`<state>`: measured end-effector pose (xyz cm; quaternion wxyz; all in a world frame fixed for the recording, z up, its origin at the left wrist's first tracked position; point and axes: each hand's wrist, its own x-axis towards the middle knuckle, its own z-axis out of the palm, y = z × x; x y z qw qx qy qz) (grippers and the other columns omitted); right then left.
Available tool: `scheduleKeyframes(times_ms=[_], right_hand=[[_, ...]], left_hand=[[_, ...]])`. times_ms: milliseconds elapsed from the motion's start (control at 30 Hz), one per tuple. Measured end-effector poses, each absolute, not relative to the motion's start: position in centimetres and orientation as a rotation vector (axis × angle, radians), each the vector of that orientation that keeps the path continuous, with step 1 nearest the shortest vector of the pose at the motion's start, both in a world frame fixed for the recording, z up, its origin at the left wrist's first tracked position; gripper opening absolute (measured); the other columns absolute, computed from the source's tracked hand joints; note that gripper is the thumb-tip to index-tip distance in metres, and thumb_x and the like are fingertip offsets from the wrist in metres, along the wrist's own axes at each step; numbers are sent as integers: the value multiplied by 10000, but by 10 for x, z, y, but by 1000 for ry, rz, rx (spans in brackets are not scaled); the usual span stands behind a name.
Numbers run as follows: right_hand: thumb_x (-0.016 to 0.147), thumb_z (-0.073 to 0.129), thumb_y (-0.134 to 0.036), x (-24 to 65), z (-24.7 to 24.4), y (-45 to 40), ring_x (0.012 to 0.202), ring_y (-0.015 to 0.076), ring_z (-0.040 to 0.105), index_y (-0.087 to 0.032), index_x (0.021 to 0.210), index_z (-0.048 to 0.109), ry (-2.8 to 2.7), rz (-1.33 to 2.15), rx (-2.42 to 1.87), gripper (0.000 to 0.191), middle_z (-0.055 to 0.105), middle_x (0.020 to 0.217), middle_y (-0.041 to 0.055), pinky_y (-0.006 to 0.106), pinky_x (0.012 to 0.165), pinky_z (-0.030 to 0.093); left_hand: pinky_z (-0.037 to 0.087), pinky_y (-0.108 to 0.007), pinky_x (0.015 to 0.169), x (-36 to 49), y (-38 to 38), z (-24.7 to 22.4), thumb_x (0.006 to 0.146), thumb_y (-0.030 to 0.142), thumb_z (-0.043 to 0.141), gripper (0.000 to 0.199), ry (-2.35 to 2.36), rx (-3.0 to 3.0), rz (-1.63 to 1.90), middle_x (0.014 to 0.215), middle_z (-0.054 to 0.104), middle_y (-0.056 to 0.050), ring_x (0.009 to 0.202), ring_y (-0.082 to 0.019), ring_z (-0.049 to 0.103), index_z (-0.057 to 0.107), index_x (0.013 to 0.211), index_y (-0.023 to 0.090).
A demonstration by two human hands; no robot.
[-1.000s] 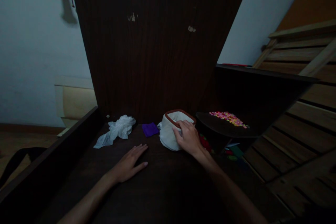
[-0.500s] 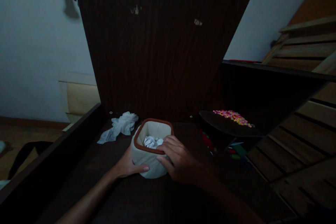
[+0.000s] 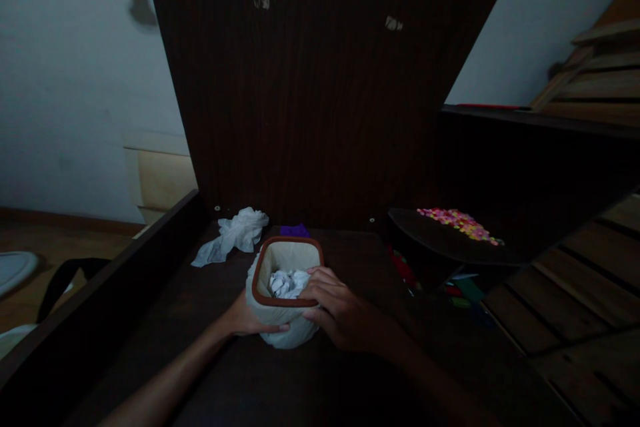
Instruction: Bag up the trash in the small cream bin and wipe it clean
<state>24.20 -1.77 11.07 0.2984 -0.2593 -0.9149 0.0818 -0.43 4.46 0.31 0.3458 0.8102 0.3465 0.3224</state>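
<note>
Between my hands is a small waste bin (image 3: 287,245) with a brown rim and a pale liner bag (image 3: 290,333) folded down over its outside. Crumpled white paper (image 3: 285,285) lies inside it. My left hand (image 3: 247,315) wraps the bin's left side, thumb across the front. The right hand (image 3: 333,303) grips the rim at the right front, its fingers over the edge into the bin and its thumb outside. Behind the bin, a purple piece (image 3: 295,231) rests on the dark wooden surface (image 3: 200,340). A crumpled white plastic bag (image 3: 240,230) lies to the back left.
A dark panel (image 3: 310,93) rises at the back, and a raised edge board (image 3: 125,267) runs along the left. On the right, a corner shelf (image 3: 425,233) carries a heap of small pink and yellow pieces (image 3: 463,223). Wooden slats (image 3: 580,293) stand beyond it.
The bin has moved slightly toward me and tilted, with both hands still on it. The purple piece behind it has come into sight. The whole view has shifted a little.
</note>
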Motion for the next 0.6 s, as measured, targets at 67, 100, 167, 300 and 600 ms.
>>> scheduleKeyframes(times_ms=[67, 100, 167, 300, 600], right_hand=[[1040, 438, -250, 245, 109, -16, 1009, 210, 628, -144, 1075, 614, -2409, 258, -664, 209, 688, 960, 94, 466, 1137, 425], [1042, 437, -261, 246, 108, -15, 994, 208, 632, -149, 1076, 613, -2402, 282, -654, 211, 686, 955, 91, 471, 1138, 424], [1044, 436, -291, 249, 106, -14, 985, 212, 632, -161, 1078, 612, -2391, 326, -652, 220, 681, 947, 87, 484, 1133, 426], [1024, 480, -310, 252, 108, -14, 947, 207, 638, -176, 1044, 625, -2362, 409, -659, 199, 678, 913, 73, 488, 1133, 419], [876, 696, -494, 261, 144, 3, 1237, 278, 574, -194, 1245, 602, -2328, 506, -782, 486, 663, 1251, 122, 517, 1186, 321]], left_hand=[[368, -595, 1194, -2, 44, 4, 634, 809, 726, 939, 908, 2102, 838, 1288, 705, -123, 1289, -385, 587, 645, 1322, 177], [370, -597, 1193, 0, 44, 4, 625, 802, 739, 961, 910, 2089, 845, 1296, 698, -131, 1289, -389, 586, 630, 1340, 170], [377, -597, 1190, 2, 43, 6, 601, 790, 765, 1041, 917, 2041, 878, 1344, 667, -147, 1302, -395, 575, 567, 1409, 163], [363, -605, 1198, 7, 40, 12, 577, 775, 790, 1170, 911, 1992, 927, 1436, 597, -149, 1346, -399, 537, 422, 1523, 193], [348, -623, 1187, 10, 41, 8, 572, 750, 824, 1164, 776, 1856, 982, 1302, 647, -187, 1290, -406, 566, 436, 1476, 128]])
